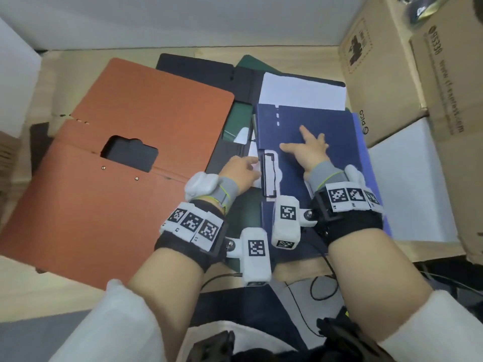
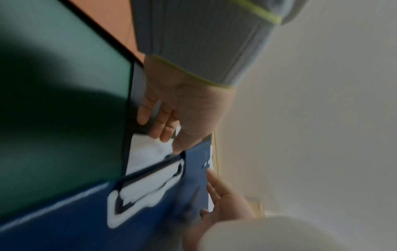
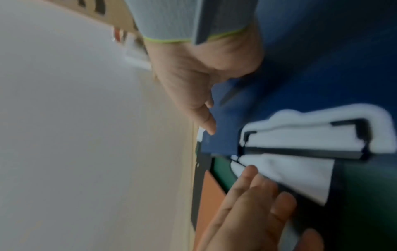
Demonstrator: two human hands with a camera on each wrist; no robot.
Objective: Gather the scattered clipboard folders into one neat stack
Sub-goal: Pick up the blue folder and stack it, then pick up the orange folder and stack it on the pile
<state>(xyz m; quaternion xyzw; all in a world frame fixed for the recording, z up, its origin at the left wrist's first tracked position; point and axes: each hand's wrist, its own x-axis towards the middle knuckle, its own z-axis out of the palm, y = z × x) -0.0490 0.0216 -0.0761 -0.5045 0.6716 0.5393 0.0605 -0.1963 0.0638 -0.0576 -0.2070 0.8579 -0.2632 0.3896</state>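
While the right hand (image 1: 308, 150) lies flat with fingers spread and straight on the cover of the blue clipboard folder (image 1: 311, 126), the left hand (image 1: 241, 171) reaches its straight fingers to the white paper (image 1: 254, 167) beside that folder's black metal clip (image 1: 269, 176), holding nothing. The blue folder sits toward the right edge of the wooden table (image 1: 39, 283), its near end overhanging the front edge, with a white sheet (image 1: 303, 92) showing past its far end. It rests on a green folder (image 1: 240, 118) and a black folder (image 1: 198, 69), which reach toward the back edge. The orange folder (image 1: 125, 163) lies open across the left half, overlapping the black one. Cardboard boxes (image 1: 386, 69) stand at the back right corner.
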